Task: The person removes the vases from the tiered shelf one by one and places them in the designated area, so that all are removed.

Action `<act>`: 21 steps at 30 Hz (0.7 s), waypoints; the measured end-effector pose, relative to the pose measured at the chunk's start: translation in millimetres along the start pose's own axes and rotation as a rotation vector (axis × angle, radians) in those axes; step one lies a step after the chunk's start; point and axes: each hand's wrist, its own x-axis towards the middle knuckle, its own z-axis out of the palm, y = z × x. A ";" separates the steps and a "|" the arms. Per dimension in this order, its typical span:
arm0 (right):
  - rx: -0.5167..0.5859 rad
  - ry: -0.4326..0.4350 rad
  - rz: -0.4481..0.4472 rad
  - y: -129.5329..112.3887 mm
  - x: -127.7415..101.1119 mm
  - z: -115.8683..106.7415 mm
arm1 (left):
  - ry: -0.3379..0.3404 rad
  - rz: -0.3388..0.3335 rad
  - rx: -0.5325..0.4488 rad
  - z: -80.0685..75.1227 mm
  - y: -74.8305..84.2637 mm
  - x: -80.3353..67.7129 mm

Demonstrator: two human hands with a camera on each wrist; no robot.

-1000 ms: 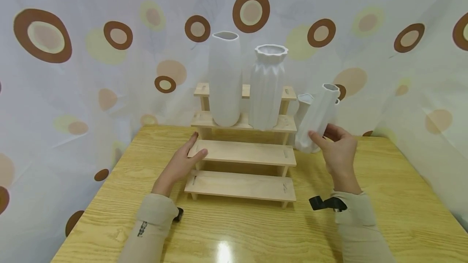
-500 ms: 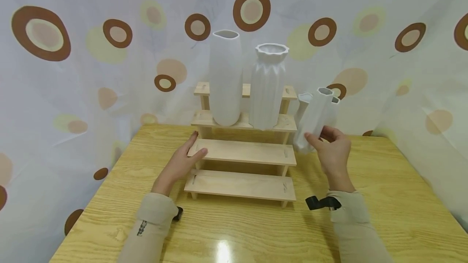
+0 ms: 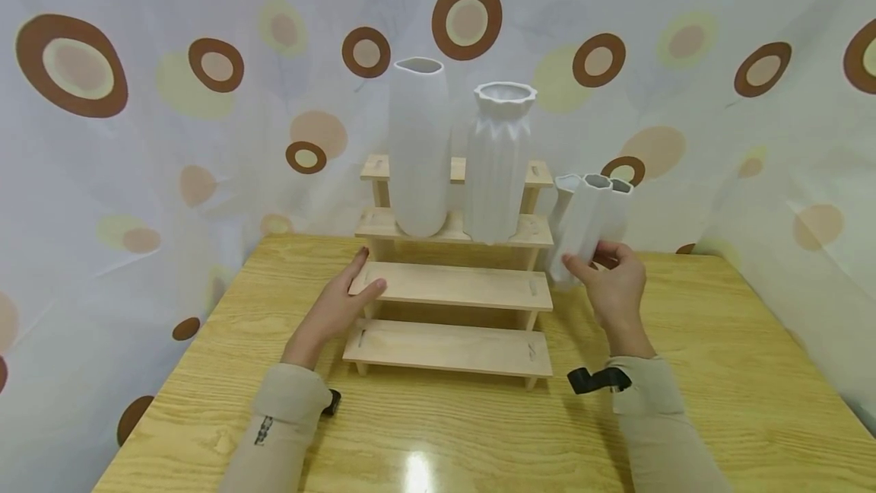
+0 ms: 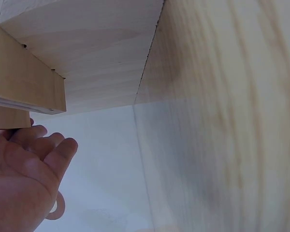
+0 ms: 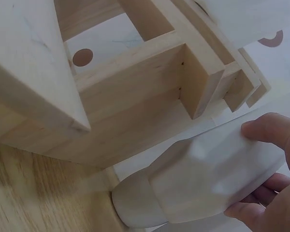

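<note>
Small faceted white vase (image 3: 587, 219) gripped in right hand (image 3: 614, 289), fingers (image 5: 268, 129) curled round its lower body, just off the stepped wooden rack's (image 3: 452, 287) right end, near the table's (image 3: 739, 371) far right edge. Two more small vases (image 3: 619, 208) close behind it. Left hand (image 3: 335, 306) flat, fingers straight, resting on the rack's left end. Two tall white vases (image 3: 419, 147) already up on an upper step; lower steps bare. Held vase not yet set anywhere.
</note>
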 end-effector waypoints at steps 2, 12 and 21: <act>0.002 0.001 -0.008 2.7 1.0 0.6 | 0.002 -0.002 -0.003 -0.1 0.3 -0.2; -0.021 0.020 -0.050 15.0 4.0 4.3 | 0.003 -0.013 0.009 -0.3 1.1 -1.7; -0.048 0.009 -0.072 19.8 3.6 5.7 | -0.007 -0.005 0.000 -0.6 3.8 -1.1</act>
